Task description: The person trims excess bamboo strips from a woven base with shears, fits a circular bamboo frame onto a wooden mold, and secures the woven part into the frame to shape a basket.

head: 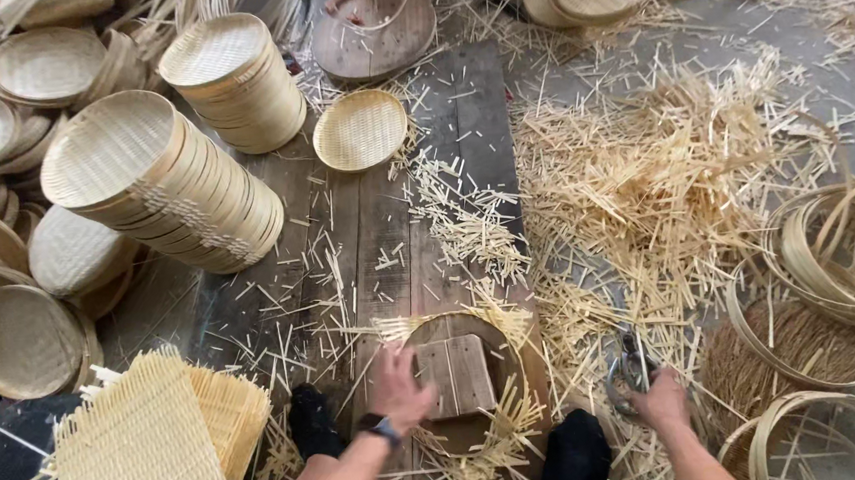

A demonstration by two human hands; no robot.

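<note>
Left hand (398, 384) rests fingers spread on a wooden block (457, 373) inside a bamboo hoop (515, 349). Right hand (662, 401) is clamped on metal shears (629, 368) among bamboo offcuts (664, 183).

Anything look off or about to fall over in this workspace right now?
Yes. The nearer stack of round woven trays leans hard to the left, its top well off its base. Cut bamboo offcuts are strewn over the floor. The left hand presses on the hoop and wooden block; the right hand is on scissors.
</note>
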